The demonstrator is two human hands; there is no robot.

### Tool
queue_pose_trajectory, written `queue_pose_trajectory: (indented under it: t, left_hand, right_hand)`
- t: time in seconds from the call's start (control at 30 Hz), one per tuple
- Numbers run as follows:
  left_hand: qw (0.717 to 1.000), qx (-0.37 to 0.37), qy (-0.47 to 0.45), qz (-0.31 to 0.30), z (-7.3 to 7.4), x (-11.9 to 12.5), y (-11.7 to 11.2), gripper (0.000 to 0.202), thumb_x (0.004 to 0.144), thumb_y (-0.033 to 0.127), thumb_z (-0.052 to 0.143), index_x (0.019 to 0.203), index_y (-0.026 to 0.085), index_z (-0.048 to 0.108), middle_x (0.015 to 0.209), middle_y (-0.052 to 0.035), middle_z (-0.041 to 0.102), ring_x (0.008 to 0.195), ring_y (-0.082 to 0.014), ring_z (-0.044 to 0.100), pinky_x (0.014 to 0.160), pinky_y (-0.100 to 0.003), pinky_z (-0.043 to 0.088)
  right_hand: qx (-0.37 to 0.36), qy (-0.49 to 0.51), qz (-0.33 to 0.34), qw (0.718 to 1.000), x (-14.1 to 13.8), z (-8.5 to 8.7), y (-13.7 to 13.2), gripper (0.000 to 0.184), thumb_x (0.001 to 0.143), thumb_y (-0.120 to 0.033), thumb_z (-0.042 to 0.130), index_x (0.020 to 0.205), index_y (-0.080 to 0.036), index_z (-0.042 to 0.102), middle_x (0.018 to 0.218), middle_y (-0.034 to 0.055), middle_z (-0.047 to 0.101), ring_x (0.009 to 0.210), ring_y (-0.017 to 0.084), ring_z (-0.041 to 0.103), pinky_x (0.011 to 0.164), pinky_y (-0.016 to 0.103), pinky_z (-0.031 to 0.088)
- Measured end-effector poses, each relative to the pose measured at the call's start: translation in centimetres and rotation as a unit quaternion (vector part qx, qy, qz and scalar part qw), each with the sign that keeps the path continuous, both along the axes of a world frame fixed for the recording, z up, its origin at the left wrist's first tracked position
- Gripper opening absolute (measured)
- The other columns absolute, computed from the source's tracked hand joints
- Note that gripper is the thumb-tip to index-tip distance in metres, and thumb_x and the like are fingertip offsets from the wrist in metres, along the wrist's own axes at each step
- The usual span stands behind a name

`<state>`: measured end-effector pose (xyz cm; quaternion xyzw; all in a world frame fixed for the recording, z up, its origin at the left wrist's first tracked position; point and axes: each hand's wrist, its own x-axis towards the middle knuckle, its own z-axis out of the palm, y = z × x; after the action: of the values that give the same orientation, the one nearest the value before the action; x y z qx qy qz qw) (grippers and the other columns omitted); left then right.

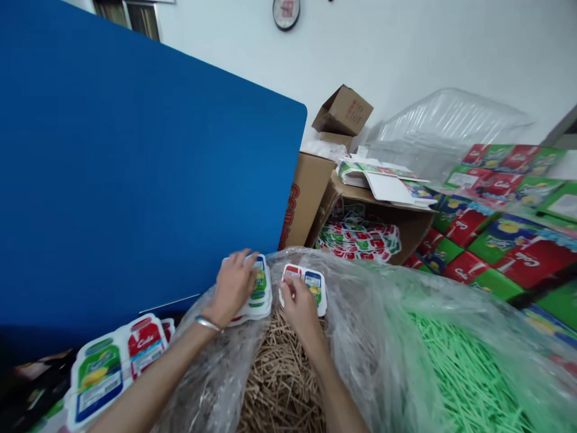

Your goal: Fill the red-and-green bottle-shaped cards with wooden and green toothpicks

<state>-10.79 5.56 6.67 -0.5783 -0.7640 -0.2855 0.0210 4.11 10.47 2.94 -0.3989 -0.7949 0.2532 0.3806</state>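
My left hand (233, 287), with a silver bangle on its wrist, lies over a small stack of printed cards (262, 300). Its fingers are stretched out and partly blurred across the top card. At the mouth of the plastic-lined bag (211, 373), my right hand (300, 305) pinches near the left edge of a white-bordered card (319, 287) with red and blue-green prints. Its thumb and forefinger curl together, and the palm side is hidden. Below both hands are many thin brown sticks (283, 373).
Larger cola and lemon cards (101, 379) lie at lower left beside a tall blue panel (148, 150). Green sticks (469, 373) fill plastic at right. Behind stand an open carton (417, 231) of printed cards and stacked red-green drink boxes (523, 255).
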Motion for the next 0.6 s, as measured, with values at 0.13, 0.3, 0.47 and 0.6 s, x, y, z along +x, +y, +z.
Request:
queue_pose_trajectory:
  t: [0.13, 0.3, 0.47, 0.6]
  left_hand:
    - [0.992, -0.109, -0.005, -0.061, -0.2, 5.0, 4.9, 0.027, 0.09, 0.028, 0.055, 0.114, 0.017, 0.059, 0.111, -0.0074, 0.066, 0.098, -0.0217, 0.063, 0.086, -0.043, 0.049]
    - [0.974, -0.225, -0.019, 0.02, -1.6, 7.7, 10.7, 0.03, 0.087, 0.028, 0.059, 0.114, 0.016, 0.057, 0.115, -0.0085, 0.061, 0.096, -0.0224, 0.062, 0.08, -0.043, 0.052]
    - [0.968, -0.247, -0.008, 0.046, -2.0, 7.1, 11.9, 0.03, 0.087, 0.028, 0.059, 0.115, 0.016, 0.057, 0.115, -0.0085, 0.061, 0.096, -0.0223, 0.062, 0.079, -0.041, 0.052]
    - [0.971, -0.236, 0.011, 0.044, -1.9, 6.7, 11.3, 0.03, 0.087, 0.028, 0.059, 0.114, 0.015, 0.057, 0.115, -0.0092, 0.06, 0.097, -0.0227, 0.062, 0.08, -0.042, 0.052]
  right_hand:
    - [0.016, -0.02, -0.018, 1.0, 4.1, -2.2, -2.5, 0.029, 0.086, -0.028, 0.041, 0.09, -0.016, 0.067, 0.085, 0.0115, 0.073, 0.077, 0.024, 0.069, 0.069, 0.032, 0.052]
    - [0.029, -0.029, -0.019, 0.999, 8.7, -3.8, -5.8, 0.03, 0.089, -0.027, 0.038, 0.094, -0.017, 0.066, 0.088, 0.0099, 0.074, 0.08, 0.022, 0.07, 0.069, 0.029, 0.055]
    - [0.007, -0.018, -0.011, 1.0, 12.1, -3.5, -7.3, 0.029, 0.09, -0.026, 0.039, 0.1, -0.018, 0.065, 0.091, 0.008, 0.073, 0.083, 0.02, 0.07, 0.071, 0.027, 0.055]
    - [-0.007, -0.014, -0.008, 1.0, 13.3, -3.1, -7.5, 0.029, 0.091, -0.025, 0.039, 0.102, -0.017, 0.064, 0.093, 0.0086, 0.072, 0.084, 0.019, 0.068, 0.07, 0.027, 0.054]
